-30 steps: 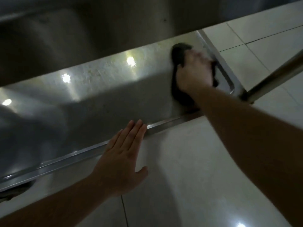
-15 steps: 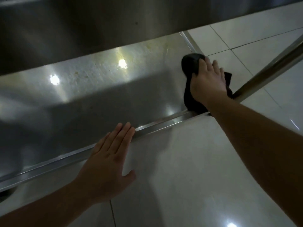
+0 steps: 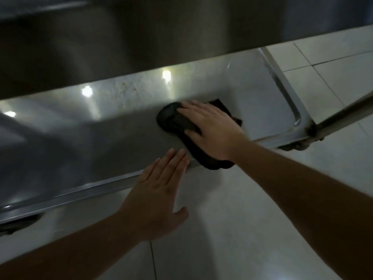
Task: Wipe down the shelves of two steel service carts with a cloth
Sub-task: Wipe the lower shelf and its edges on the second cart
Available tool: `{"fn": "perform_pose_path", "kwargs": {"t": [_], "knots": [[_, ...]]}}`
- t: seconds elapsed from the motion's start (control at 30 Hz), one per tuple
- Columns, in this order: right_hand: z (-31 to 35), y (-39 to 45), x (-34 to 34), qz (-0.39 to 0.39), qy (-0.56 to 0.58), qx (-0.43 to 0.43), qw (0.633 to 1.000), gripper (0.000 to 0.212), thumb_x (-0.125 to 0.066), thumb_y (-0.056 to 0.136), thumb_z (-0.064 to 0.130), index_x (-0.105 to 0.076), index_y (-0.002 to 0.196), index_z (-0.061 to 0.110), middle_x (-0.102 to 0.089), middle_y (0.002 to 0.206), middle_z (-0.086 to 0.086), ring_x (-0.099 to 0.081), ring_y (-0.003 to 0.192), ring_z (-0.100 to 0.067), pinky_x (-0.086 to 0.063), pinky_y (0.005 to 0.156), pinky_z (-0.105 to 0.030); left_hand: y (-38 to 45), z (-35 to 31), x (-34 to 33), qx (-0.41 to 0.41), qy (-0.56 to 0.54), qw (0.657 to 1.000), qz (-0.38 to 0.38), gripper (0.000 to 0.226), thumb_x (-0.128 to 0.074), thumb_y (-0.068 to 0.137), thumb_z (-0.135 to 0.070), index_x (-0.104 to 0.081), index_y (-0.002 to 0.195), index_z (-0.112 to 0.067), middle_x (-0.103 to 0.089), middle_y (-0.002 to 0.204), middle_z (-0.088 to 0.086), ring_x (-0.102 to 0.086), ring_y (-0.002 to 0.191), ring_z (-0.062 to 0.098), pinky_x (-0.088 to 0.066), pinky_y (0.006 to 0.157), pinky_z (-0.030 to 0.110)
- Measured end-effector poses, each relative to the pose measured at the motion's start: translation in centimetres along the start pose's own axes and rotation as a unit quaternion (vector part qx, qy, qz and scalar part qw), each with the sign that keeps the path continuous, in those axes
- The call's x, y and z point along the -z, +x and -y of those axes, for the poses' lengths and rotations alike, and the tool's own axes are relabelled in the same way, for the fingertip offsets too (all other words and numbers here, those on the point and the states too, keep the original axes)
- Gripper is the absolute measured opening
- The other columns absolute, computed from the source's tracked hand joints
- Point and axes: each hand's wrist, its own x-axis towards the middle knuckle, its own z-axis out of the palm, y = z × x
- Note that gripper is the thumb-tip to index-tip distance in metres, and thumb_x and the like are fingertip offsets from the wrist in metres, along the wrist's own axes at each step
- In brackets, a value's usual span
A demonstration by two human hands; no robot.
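A steel cart's low shelf (image 3: 84,142) runs across the middle of the view, shiny with light reflections and a raised rim along its near edge. A dark cloth (image 3: 174,121) lies flat on the shelf near its right end. My right hand (image 3: 212,128) presses palm-down on the cloth, fingers spread and pointing left. My left hand (image 3: 161,190) is flat and holds nothing, with its fingertips resting over the shelf's near rim just left of the cloth. The cart's upper shelf (image 3: 141,33) overhangs the far half of the low shelf and hides it.
White floor tiles (image 3: 232,229) lie in front of and to the right of the cart. A steel cart leg (image 3: 343,114) slants up from the shelf's right front corner, with a caster (image 3: 296,146) below it. Another caster (image 3: 12,226) shows at the lower left.
My right hand has slid the cloth left from the shelf's right front corner onto the open shelf surface. My left hand stays flat at the near rim.
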Motion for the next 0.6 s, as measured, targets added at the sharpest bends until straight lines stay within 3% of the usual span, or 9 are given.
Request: {"fn": "perform_pose_path", "kwargs": {"t": [0.07,0.13,0.2,0.27,0.37,0.47,0.6], "knots": [[-2.3,0.0,0.7,-0.026,0.008,-0.058,0.998,0.058,-0.05,0.102,0.043,-0.043,0.158,0.026,-0.047,0.161,-0.002,-0.04,0.149,-0.025,-0.027,0.126,-0.041,0.0,0.0,0.0,-0.009,-0.007,1.0,-0.004,0.112,-0.056,0.08,-0.064,-0.009,0.171,-0.017,0.001,0.179,-0.001,0.006,0.164,0.015,0.0,0.13,0.034],[-5.6,1.0,2.0,-0.1,0.012,-0.223,0.97,0.055,-0.051,0.103,0.036,-0.043,0.156,0.021,-0.051,0.154,-0.012,-0.047,0.142,-0.034,-0.034,0.122,-0.049,0.1,-0.1,0.1,-0.014,-0.02,1.0,-0.011,0.112,-0.054,0.08,-0.062,-0.003,0.171,-0.02,0.006,0.178,-0.003,0.012,0.163,0.013,0.001,0.13,0.035],[-7.9,2.3,3.2,-0.126,-0.002,-0.384,0.915,0.062,-0.041,0.106,0.035,-0.028,0.163,0.015,-0.035,0.165,-0.017,-0.031,0.153,-0.038,-0.023,0.127,-0.052,0.3,-0.2,0.3,-0.012,-0.034,0.999,-0.017,0.111,-0.054,0.082,-0.061,0.001,0.17,-0.021,0.01,0.178,-0.004,0.017,0.162,0.011,0.003,0.131,0.035],[-7.6,3.9,3.1,-0.124,-0.003,-0.458,0.88,0.067,-0.033,0.107,0.034,-0.015,0.167,0.011,-0.015,0.174,-0.013,-0.01,0.161,-0.035,-0.007,0.13,-0.051,0.5,-0.2,1.1,-0.021,-0.09,0.996,-0.021,0.105,-0.058,0.088,-0.055,-0.003,0.171,-0.022,0.009,0.178,-0.005,0.016,0.161,0.008,0.003,0.131,0.032],[-1.7,7.5,1.0,-0.109,0.008,-0.408,0.907,0.066,-0.031,0.108,0.035,-0.016,0.166,0.01,-0.016,0.174,-0.013,-0.012,0.16,-0.034,-0.008,0.13,-0.049,-1.1,2.5,2.9,-0.001,-0.217,0.974,-0.062,0.077,-0.068,0.095,-0.031,-0.037,0.163,-0.012,-0.029,0.172,0.004,-0.02,0.161,0.017,-0.018,0.131,0.034],[7.7,10.5,-2.2,-0.069,0.008,-0.303,0.951,0.064,-0.035,0.108,0.034,-0.021,0.165,0.008,-0.024,0.171,-0.015,-0.022,0.157,-0.034,-0.014,0.128,-0.046,-5.3,8.3,3.6,0.124,-0.174,0.965,-0.152,0.051,-0.061,0.098,-0.026,-0.06,0.143,-0.003,-0.057,0.15,0.016,-0.054,0.139,0.035,-0.041,0.118,0.048],[18.5,12.3,-6.3,-0.038,0.009,-0.138,0.99,0.064,-0.038,0.106,0.034,-0.025,0.165,0.013,-0.023,0.173,-0.008,-0.018,0.159,-0.029,-0.01,0.13,-0.044,-11.6,16.2,3.8,0.309,-0.104,0.933,-0.152,0.05,-0.054,0.1,-0.03,-0.059,0.14,0.0,-0.055,0.148,0.022,-0.052,0.136,0.042,-0.04,0.114,0.047]]}}
